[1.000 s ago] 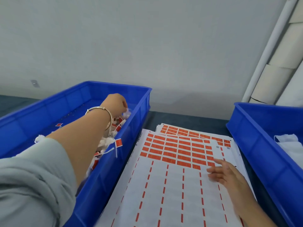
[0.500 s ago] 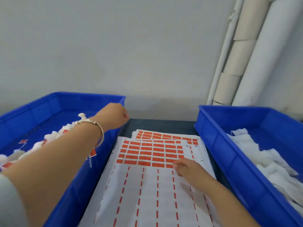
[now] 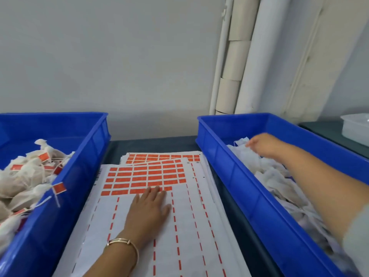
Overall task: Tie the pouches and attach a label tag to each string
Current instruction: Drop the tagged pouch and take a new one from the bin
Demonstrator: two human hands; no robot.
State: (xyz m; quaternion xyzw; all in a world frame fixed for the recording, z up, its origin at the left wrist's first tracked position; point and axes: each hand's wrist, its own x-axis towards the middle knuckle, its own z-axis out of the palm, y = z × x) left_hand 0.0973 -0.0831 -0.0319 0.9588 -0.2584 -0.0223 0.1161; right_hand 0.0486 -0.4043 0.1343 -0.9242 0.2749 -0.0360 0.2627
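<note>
My left hand (image 3: 148,208), a bracelet at its wrist, lies flat with straight fingers on the top label sheet (image 3: 199,226), just below the rows of orange label tags (image 3: 147,174). Over the blue bin on the right (image 3: 239,188), my right hand (image 3: 262,144) touches the far end of a heap of white untied pouches (image 3: 275,176); it is blurred, so I cannot see whether it grips one. The blue bin on the left (image 3: 79,176) holds tied pouches (image 3: 26,176) with orange tags; one tag (image 3: 59,187) hangs over its rim.
More label sheets (image 3: 161,156) lie stacked under the top one on the dark table between the bins. Paper rolls and a white pipe (image 3: 233,66) stand against the wall behind. A clear plastic container (image 3: 355,128) sits at the far right.
My left hand came out of the left bin and now lies on the label sheet. My right hand left the sheet and reached into the right bin. The view swung to the right.
</note>
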